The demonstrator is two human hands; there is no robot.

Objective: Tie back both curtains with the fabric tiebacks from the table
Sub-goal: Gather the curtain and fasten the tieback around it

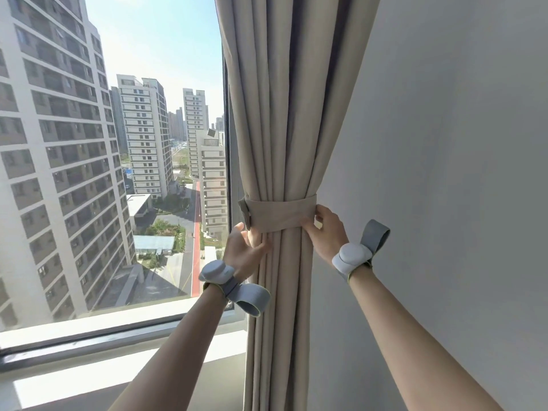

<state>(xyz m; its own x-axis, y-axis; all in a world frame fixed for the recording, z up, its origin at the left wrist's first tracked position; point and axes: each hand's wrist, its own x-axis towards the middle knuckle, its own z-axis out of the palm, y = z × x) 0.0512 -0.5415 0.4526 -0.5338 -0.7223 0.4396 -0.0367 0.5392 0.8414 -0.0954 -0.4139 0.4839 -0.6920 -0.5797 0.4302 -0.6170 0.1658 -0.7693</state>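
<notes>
A beige curtain [281, 114] hangs gathered in folds at the window's right side. A beige fabric tieback [278, 215] is wrapped around it at mid height, its overlapped end at the left edge. My left hand [244, 250] rests on the curtain folds just under the tieback's left end, fingers curled against the cloth. On the band's right edge, my right hand [324, 229] pinches the tieback. Both wrists wear white sensor bands. The other curtain and the table are out of view.
A large window [133, 143] fills the left, with tower blocks outside. A pale windowsill [118, 360] runs below it. A plain grey wall [444, 173] stands right of the curtain.
</notes>
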